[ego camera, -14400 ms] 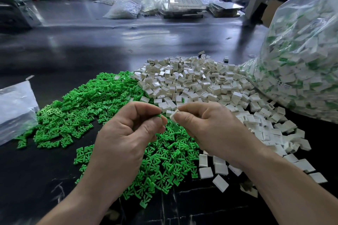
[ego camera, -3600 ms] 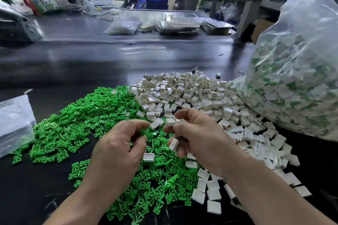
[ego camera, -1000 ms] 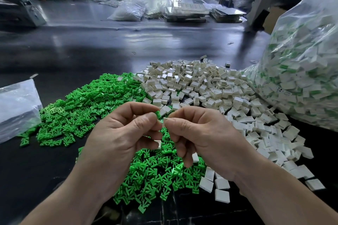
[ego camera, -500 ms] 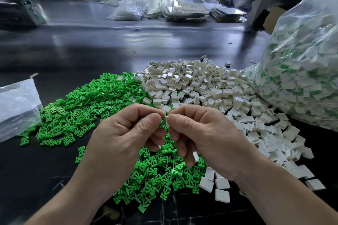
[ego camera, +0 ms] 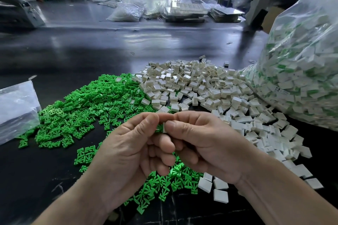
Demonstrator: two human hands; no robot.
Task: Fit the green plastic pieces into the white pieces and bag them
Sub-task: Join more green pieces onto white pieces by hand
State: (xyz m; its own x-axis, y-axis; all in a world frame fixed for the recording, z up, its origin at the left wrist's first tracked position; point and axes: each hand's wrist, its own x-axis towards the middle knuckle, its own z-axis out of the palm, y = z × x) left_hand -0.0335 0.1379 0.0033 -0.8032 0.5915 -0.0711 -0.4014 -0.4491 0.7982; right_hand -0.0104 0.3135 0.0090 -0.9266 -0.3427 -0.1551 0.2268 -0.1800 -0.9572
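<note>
A green plastic piece (ego camera: 160, 128) meets the open edge of a white piece (ego camera: 165, 127) at the centre of the bench, the two parts touching and apparently partway into their fit. The left hand (ego camera: 131, 150) pinches the green part between thumb and forefinger, while the right hand (ego camera: 204, 144) pinches the white shell the same way. Its lower fingers are curled under, and whether they hold spare parts cannot be told. Both hands are raised just above the stock, probably so the small slot can be lined up by eye.

Loose green pieces (ego camera: 87, 107) spread from nine to eleven o'clock of the hands and run beneath the wrists at six o'clock, close to the hand that feeds them. The white shells (ego camera: 201, 87) are heaped from twelve to three o'clock, on the right hand's side.

A large clear bag (ego camera: 301, 69) of joined white-and-green parts bulges at two o'clock, touching the white heap and seemingly placed for a short drop. A smaller clear bag (ego camera: 16, 104) lies at nine o'clock on the dark worktable (ego camera: 109, 45).
</note>
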